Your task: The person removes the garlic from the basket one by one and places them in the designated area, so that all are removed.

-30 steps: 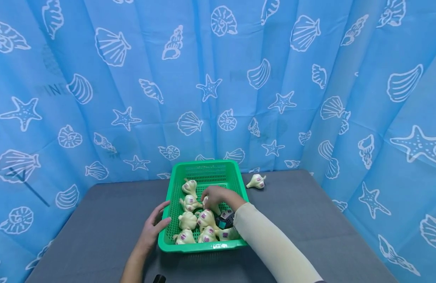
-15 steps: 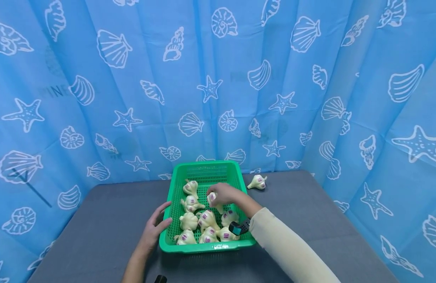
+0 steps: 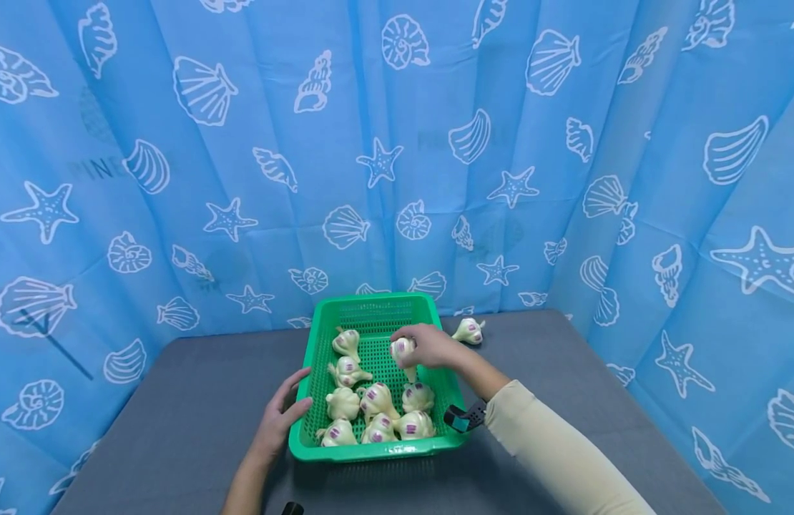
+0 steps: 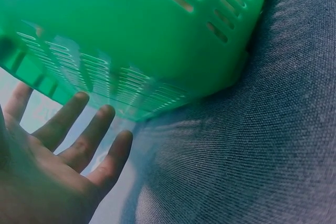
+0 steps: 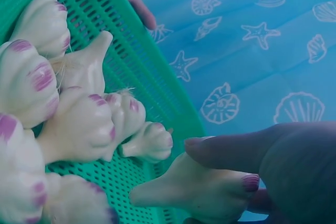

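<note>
My right hand [image 3: 432, 345] holds a white garlic bulb [image 3: 403, 352] with purple marks over the right half of the basket. In the right wrist view the thumb lies across this garlic bulb [image 5: 202, 190], whose stem points left. My left hand [image 3: 277, 415] is at the left rim of the green plastic basket [image 3: 298, 422], fingers spread. The left wrist view shows those fingers [image 4: 94, 135] extended beside the perforated wall; whether they all touch it I cannot tell. Several garlic bulbs [image 3: 376, 400] lie in the basket along its left side and front.
One garlic bulb [image 3: 469, 331] lies on the grey table [image 3: 532, 386] right of the basket, near the back edge. Behind hangs a blue curtain [image 3: 397, 179] with white shell prints. A small black object [image 3: 292, 508] shows at the bottom edge.
My right hand has moved right within the basket, carrying the garlic bulb with it. The forearm shifted right, uncovering bulbs at the front right. The left hand has stayed at the rim.
</note>
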